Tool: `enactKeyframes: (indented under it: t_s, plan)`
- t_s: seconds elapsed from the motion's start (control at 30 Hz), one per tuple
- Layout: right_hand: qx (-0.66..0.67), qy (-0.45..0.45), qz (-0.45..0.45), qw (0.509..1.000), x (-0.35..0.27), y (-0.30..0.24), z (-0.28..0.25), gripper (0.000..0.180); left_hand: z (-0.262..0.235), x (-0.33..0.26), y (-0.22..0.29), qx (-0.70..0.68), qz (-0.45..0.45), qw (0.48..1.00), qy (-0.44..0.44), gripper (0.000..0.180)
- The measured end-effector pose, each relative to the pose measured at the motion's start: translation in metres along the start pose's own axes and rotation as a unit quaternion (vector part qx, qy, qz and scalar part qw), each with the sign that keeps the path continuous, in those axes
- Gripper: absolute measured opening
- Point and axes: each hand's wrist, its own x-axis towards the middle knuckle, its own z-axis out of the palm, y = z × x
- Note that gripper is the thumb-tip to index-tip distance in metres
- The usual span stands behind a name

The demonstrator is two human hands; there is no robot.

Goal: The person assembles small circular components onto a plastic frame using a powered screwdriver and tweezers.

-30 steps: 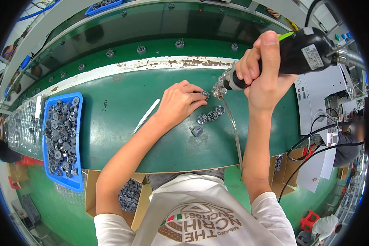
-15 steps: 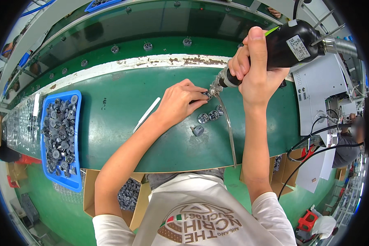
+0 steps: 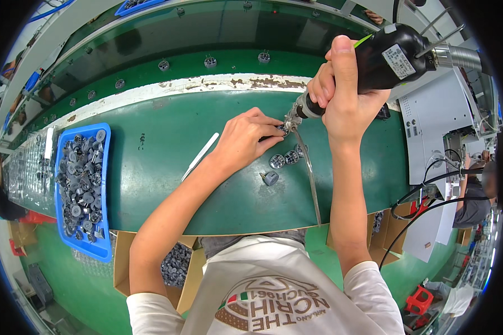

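My right hand (image 3: 343, 103) is wrapped round a black electric screwdriver (image 3: 383, 58), which slants down to the left. Its metal nose (image 3: 293, 118) meets a small grey round plug part (image 3: 282, 129) on the green bench. My left hand (image 3: 245, 137) pinches that part between thumb and fingers; most of it is hidden. A clear tube (image 3: 313, 192) runs from the nose to the bench's near edge. Close by, three similar parts (image 3: 276, 161) stand in a slanted row, and another part (image 3: 270, 178) lies tilted on its side with a prong showing.
At the left, a blue tray (image 3: 107, 190) is heaped with grey parts. A white stick (image 3: 200, 157) lies beside my left forearm. Beyond the chipped white ledge, a green conveyor (image 3: 235, 62) carries spaced parts. Cardboard boxes (image 3: 123, 259) stand below; a grey machine panel (image 3: 430, 123) with black cables is at the right.
The screwdriver and my right hand have shifted slightly left, and the tube has swung a little. Parts on the conveyor have moved right. My left hand stays in place.
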Motion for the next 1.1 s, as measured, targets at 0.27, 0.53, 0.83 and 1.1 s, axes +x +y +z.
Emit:
enactKeyframes:
  t_s: [0.27,0.53,0.83,1.1]
  plan:
    - [-0.001,-0.004,0.007,1.000,0.000,0.003,0.002,0.026,0.000,0.001,-0.001,-0.004,-0.003,1.000,-0.001,0.013]
    - [0.006,-0.013,0.012,1.000,0.003,0.013,-0.001,0.020,0.001,0.001,-0.002,0.000,0.010,1.000,0.000,0.012]
    - [0.089,0.036,-0.006,0.995,0.009,-0.037,-0.014,0.028,-0.014,0.001,0.010,0.017,-0.067,0.994,-0.084,0.032]
    - [0.078,0.025,-0.059,0.995,-0.006,-0.066,-0.066,0.018,0.022,-0.033,0.081,0.137,-0.056,0.989,-0.004,0.070]
